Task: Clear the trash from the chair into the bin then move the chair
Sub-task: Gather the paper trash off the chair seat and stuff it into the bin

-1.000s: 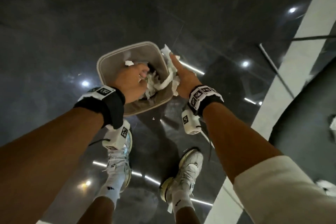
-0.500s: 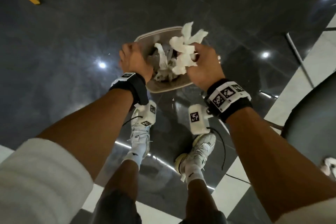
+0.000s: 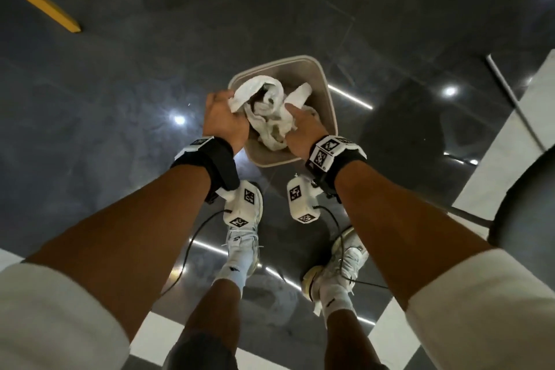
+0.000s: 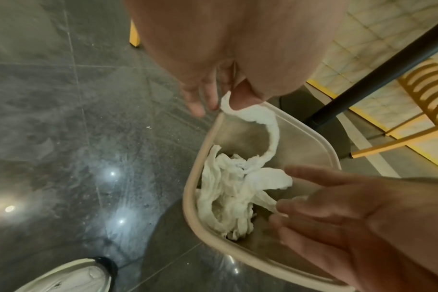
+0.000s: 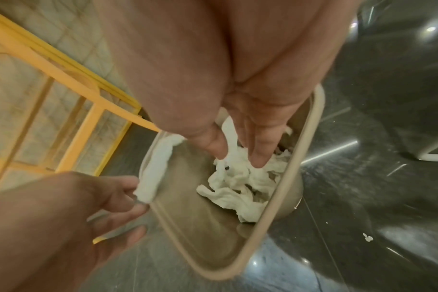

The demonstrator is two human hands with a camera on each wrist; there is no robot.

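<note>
A beige square bin (image 3: 326, 90) stands on the dark floor in front of my feet. Crumpled white tissue (image 3: 271, 122) lies inside it (image 4: 228, 199). My left hand (image 3: 229, 100) is over the bin's left rim and pinches one end of a long tissue strip (image 4: 270, 128) between thumb and fingers (image 5: 128, 189); the strip trails down into the pile. My right hand (image 3: 292, 109) reaches into the bin with straight fingers (image 5: 259, 156) just above the tissue, holding nothing. A dark round seat (image 3: 528, 213) shows at the right edge.
Yellow chair legs (image 3: 39, 0) stand on the floor at the far left, with a yellow chair frame (image 5: 63, 83) beyond the bin. A black pole (image 4: 368, 75) rises behind the bin. My white shoes (image 3: 243, 237) are just short of it. Small paper scraps (image 5: 368, 238) lie on the floor.
The right hand held a tissue wad above the bin; it has let go and the wad now lies in the bin. Both hands have come lower over the rim.
</note>
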